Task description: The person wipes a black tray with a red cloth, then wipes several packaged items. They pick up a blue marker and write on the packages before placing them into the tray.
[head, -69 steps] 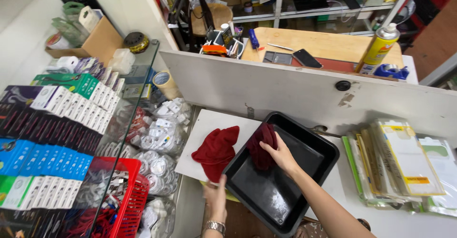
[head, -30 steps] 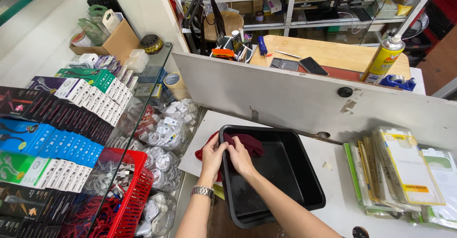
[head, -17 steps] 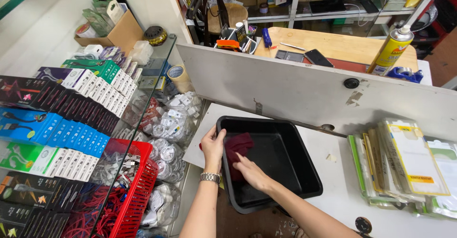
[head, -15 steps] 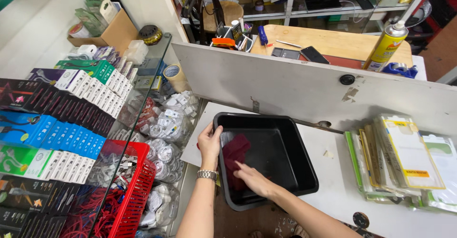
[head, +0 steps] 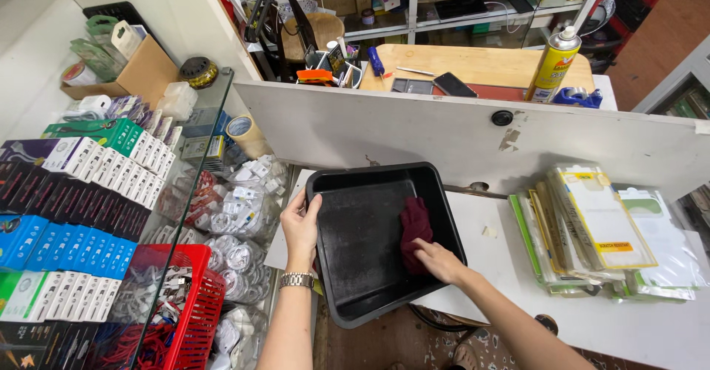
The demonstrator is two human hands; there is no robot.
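Here, mid-wipe at frame centre: left hand (head: pixel 299 226) gripping tray (head: pixel 355 266) rim, right hand (head: pixel 438 260) fingers pressing red cloth (head: pixel 415 222); far corners likely next.

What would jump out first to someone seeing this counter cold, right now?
The black plastic tray at centre, tilted over the white counter's edge: the left hand grips its left rim while the right hand presses a dark red cloth against the inside. To the left, a red basket of cables sits below rows of small boxed goods; a yellow spray can stands behind the partition.
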